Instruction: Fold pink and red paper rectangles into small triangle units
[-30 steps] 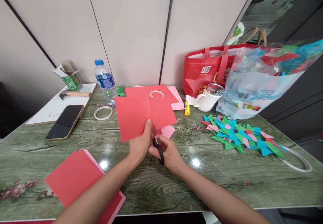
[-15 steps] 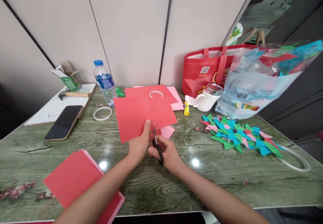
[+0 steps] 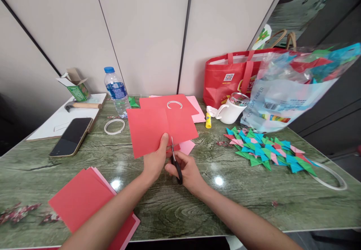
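A red sheet of paper with a crease down its middle is held up by my left hand, thumb on top near the lower edge. My right hand is closed on black-handled scissors. Their blades point away from me and lie at the sheet's lower edge, close beside my left thumb. Behind the held sheet, more red paper and pink paper lie on the table with a white ring on top. A pink piece shows beneath the held sheet.
Red and pink sheets lie front left. A phone, hammer, white ring and water bottle stand or lie left. Right are a glue stick, white mug, red bag and folded-paper pieces.
Almost nothing differs. The red sheet and the scissors have shifted only very slightly, and both hands keep their hold.
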Motion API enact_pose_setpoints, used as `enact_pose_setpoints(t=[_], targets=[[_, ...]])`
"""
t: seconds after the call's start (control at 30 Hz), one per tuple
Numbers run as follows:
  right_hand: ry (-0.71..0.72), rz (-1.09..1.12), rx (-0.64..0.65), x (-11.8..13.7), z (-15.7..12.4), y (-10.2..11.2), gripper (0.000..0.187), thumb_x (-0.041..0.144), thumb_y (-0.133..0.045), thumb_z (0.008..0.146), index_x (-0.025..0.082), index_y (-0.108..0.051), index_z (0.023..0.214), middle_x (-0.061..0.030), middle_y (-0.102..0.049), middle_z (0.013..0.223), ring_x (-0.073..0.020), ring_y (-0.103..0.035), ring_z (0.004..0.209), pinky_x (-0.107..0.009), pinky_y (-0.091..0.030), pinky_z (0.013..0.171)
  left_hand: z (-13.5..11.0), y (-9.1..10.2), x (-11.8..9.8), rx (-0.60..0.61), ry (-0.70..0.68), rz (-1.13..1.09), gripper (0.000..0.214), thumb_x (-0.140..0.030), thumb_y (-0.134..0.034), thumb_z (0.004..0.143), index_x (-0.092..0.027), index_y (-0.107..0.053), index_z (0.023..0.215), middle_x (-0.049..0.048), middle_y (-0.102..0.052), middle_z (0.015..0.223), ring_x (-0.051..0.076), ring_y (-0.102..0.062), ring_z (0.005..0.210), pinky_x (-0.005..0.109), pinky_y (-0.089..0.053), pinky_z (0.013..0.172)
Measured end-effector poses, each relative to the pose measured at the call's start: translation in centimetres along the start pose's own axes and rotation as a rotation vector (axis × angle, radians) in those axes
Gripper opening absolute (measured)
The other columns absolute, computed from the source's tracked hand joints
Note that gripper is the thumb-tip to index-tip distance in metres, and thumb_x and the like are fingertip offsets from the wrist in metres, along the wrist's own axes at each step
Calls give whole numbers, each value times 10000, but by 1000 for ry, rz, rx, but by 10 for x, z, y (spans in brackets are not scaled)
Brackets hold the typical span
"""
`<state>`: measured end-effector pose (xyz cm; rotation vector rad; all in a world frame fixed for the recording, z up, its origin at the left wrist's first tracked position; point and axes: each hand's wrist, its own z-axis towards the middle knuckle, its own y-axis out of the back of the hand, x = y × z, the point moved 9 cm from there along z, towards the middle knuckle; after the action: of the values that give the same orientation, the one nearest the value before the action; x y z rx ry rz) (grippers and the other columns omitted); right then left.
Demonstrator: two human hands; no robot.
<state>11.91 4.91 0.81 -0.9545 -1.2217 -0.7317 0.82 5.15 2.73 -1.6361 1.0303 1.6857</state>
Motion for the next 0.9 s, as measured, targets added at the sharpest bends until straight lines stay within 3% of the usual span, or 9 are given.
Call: enact_pose_setpoints(t=[0.6,0.9], targets=[[-39,4,-26,-4,-1,2,310,388,-711,597,161,-566,750,54,-494,501,-69,-428,422,-199,-359,413,0,3,-2,-20,-33,71,407,-505,-545,709,-190,-612,958,67,-665,989,233,-633,886,345,-440,859],[-54,9,-33,-7,-1,2,336,416,-707,588,161,-576,764,61,-487,481,-64,-413,389,-198,-353,383,-3,1,-6,10,-5,80,318,-462,-536,732,-190,-632,866,58,-696,857,216,-659,738,318,-483,767]])
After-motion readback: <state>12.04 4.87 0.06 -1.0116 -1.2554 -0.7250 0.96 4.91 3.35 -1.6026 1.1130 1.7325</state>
